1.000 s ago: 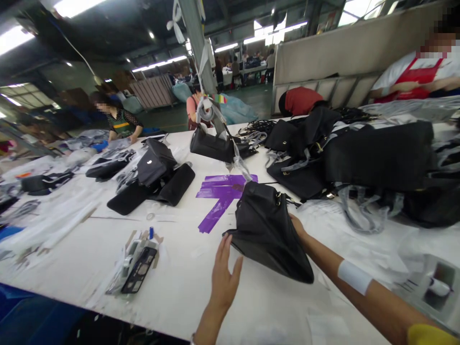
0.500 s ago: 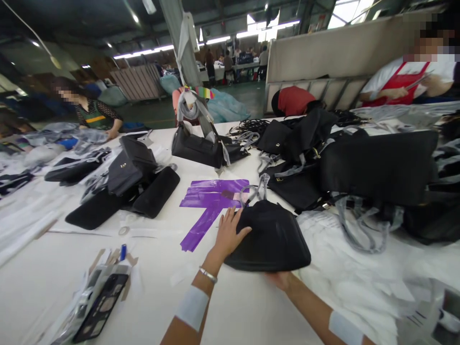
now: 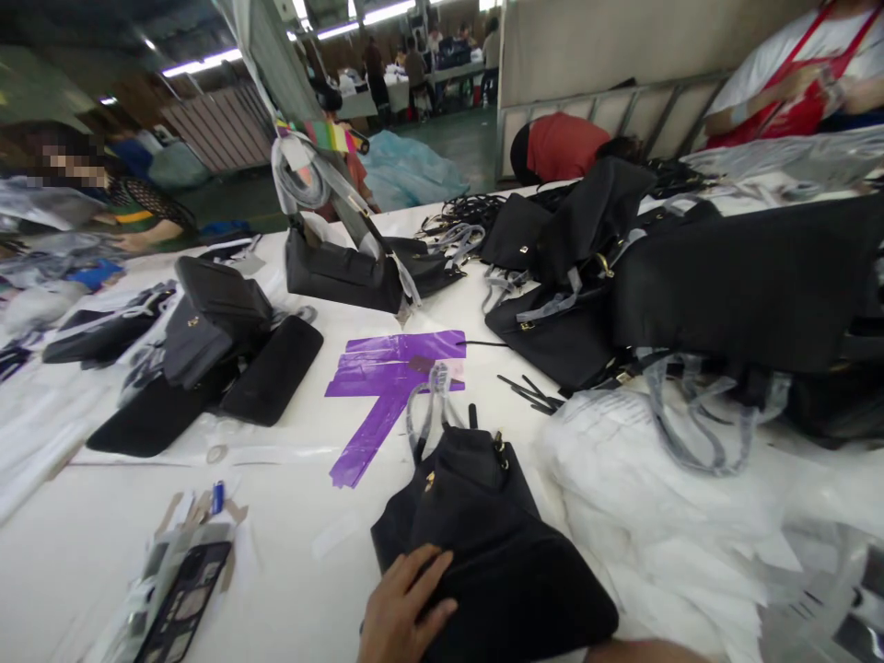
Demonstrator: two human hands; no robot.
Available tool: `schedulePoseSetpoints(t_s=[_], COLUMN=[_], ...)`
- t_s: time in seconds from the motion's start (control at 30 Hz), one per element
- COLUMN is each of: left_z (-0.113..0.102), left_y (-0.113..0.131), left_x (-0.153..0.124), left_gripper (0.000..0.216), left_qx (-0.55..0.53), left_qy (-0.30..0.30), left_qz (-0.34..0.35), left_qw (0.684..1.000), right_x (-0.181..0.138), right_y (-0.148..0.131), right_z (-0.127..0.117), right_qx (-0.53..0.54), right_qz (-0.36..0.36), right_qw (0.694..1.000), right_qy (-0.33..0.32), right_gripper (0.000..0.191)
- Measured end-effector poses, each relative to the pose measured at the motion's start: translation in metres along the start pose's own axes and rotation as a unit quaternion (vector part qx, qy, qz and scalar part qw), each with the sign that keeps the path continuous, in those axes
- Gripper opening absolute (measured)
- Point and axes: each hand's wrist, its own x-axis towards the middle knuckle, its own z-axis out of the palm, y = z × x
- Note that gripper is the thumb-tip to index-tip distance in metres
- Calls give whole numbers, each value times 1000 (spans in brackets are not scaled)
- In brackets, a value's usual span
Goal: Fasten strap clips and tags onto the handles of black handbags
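A black handbag [image 3: 483, 552] with wrapped grey handles [image 3: 428, 405] lies on the white table [image 3: 290, 552] right in front of me. My left hand [image 3: 401, 608] rests flat on the bag's near left part, fingers stretched out and holding nothing. Only a strip of my right forearm [image 3: 642, 650] shows at the bottom edge, beside the bag's lower right corner. The right hand itself is hidden behind the bag.
Purple tape strips [image 3: 387, 378] mark the table ahead. Black bags are piled at right [image 3: 725, 285], centre back [image 3: 345, 272] and left [image 3: 221, 341]. White wrapping [image 3: 642, 506] lies to the right, a packaged item [image 3: 180, 608] to the near left. Other people work around the table.
The bag has been drawn closer to me and turned, handles now pointing away. My left hand slid from the bag's far edge to its near side. My right hand went out of sight.
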Motion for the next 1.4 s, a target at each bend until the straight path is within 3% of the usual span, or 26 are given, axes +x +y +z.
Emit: schedulePoseSetpoints(t_s=[0.07,0.1,0.13,0.17,0.2,0.27,0.33,0.4,0.47,0.57,0.67,0.77,0.83,0.9,0.97,1.07,1.2,1.3,1.4], left_z=[12,19,24,28,30,28,20,10,1,-6,-12,-21,-30,-38,-43,-47,-46,-44,-40], left_y=[19,29,38,45,51,55,52,45,40,39,44,51,55,60,67,79,82,67,43], left_x=[-9,-8,-4,1,6,12,6,-8,-26,-42,-40,-23,-4,22,52,89,103,96,91], left_gripper=[46,44,40,37,33,26,22,19,18,24,30,28,27,29,35,49,38,40,39], left_qx=[-32,-59,-87,-113,-137,-176,-195,-193,-177,-150,-156,-212,-258,-313,-391,-499,-543,-553,-569], left_qy=[-31,-57,-84,-111,-135,-181,-224,-253,-259,-228,-184,-142,-87,-11,59,105,78,80,133], left_qz=[34,44,43,32,14,-14,-24,-34,-62,-115,-149,-181,-201,-222,-253,-277,-258,-275,-305], left_qw=[998,996,992,987,981,967,955,947,947,955,959,950,941,924,883,814,796,782,752], right_x=[-4,0,8,20,35,72,106,130,139,136,121,101,85,69,55,43,40,40,34], right_y=[-10,-16,-23,-30,-35,-40,-36,-26,-13,-2,-7,-28,-48,-70,-90,-111,-117,-108,-90], right_z=[-30,-52,-79,-107,-136,-187,-222,-239,-246,-252,-257,-251,-234,-204,-166,-103,-38,-14,-4], right_qx=[59,91,103,98,45,-112,-217,-240,-227,-196,-157,-120,-33,102,203,194,142,173,186], right_qz=[11,1,-18,-46,-67,-31,49,89,104,105,60,-7,-84,-163,-194,-169,-134,-120,-114], right_qw=[997,995,994,991,976,907,831,807,811,824,832,822,832,857,883,934,971,971,965], right_qy=[-58,-50,-3,80,202,404,510,532,529,520,528,557,547,479,376,248,136,116,147], right_gripper=[27,32,35,36,33,20,18,25,24,13,11,28,40,45,46,43,41,41,41])
